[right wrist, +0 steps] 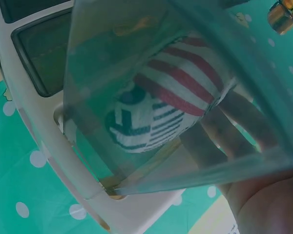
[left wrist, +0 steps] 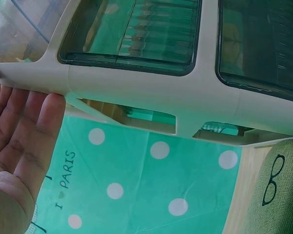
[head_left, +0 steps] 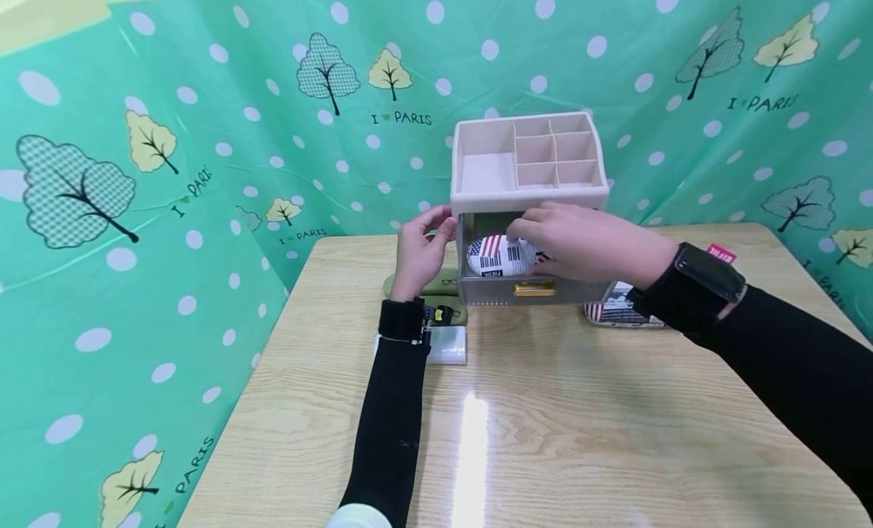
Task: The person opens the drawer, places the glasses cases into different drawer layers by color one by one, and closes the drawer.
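A white desktop organizer [head_left: 487, 172] with a divided top stands toward the back of the table. Its see-through drawer [head_left: 494, 292], with a gold handle [head_left: 535, 289], is pulled out. A rounded glasses case [head_left: 501, 257] printed with a flag and lettering is inside the drawer; its right end is behind my right hand [head_left: 586, 240], which reaches in and grips it. Through the drawer wall in the right wrist view, the fingers touch the case [right wrist: 180, 80]. My left hand [head_left: 419, 254] is at the organizer's left side, its extended fingers [left wrist: 51, 114] touching the white frame.
Two green cases [head_left: 443, 304] with glasses drawings lie left of the organizer. A shiny white item [head_left: 448, 346] is in front of them. Another printed case [head_left: 617, 312] lies at the right, partly behind my right wrist. A dotted green sheet [head_left: 225, 157] hangs around the table.
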`<state>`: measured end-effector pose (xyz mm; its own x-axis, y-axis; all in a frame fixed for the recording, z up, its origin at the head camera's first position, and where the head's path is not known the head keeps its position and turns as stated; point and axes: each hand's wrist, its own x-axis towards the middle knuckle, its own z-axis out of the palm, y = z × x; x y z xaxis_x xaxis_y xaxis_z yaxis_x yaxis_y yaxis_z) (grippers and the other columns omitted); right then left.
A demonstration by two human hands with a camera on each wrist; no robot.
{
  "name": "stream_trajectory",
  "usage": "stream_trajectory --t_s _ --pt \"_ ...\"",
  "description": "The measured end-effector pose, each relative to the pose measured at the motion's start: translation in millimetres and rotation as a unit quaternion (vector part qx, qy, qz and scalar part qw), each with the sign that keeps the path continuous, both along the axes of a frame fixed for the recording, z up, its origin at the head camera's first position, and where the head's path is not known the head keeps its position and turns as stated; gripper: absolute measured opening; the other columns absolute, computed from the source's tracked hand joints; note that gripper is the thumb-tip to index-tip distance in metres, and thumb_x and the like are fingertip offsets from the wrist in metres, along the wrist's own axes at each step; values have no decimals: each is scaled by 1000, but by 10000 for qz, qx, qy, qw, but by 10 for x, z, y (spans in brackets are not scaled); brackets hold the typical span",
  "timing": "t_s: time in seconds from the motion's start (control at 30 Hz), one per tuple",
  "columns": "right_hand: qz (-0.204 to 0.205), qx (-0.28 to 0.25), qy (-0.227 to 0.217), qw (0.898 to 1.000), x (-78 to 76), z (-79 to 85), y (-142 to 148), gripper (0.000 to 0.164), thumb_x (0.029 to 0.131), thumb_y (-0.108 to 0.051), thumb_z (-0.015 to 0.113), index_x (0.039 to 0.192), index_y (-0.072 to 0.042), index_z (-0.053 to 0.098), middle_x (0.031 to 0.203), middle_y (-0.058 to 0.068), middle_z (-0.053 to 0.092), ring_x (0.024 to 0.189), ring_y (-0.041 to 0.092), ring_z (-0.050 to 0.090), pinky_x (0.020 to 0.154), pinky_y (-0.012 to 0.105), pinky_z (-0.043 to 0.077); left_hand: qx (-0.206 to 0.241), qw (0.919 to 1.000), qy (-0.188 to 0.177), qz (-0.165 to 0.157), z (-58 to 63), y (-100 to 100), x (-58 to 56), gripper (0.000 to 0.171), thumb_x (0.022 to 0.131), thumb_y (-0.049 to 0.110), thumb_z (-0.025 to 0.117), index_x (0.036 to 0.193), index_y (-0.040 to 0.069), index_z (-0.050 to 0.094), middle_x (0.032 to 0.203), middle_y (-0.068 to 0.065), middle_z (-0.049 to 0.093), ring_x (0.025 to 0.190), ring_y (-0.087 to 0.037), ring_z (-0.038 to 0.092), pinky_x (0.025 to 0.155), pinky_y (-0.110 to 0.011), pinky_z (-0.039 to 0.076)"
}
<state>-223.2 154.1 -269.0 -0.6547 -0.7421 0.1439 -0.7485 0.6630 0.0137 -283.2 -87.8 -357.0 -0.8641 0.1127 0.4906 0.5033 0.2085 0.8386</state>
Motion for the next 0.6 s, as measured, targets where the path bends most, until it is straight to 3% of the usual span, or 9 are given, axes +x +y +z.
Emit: stream_trajectory --t_s 0.27,0.6 --pt "-5 451 -286 9986 -73 23 -74 45 82 -20 89 119 -5 67 108 12 71 95 26 67 90 45 61 11 10000 63 47 -216 -28 -219 34 100 19 65 126 -3 67 118 -19 71 103 -29 69 84 -31 63" --pt "-5 829 -366 9959 -119 23 -99 42 86 -24 86 118 -8 66 104 9 71 94 23 68 90 43 61 72 9996 242 -120 -246 -50 -254 35 99 26 66 124 1 70 115 -13 73 101 -22 70 82 -29 64"
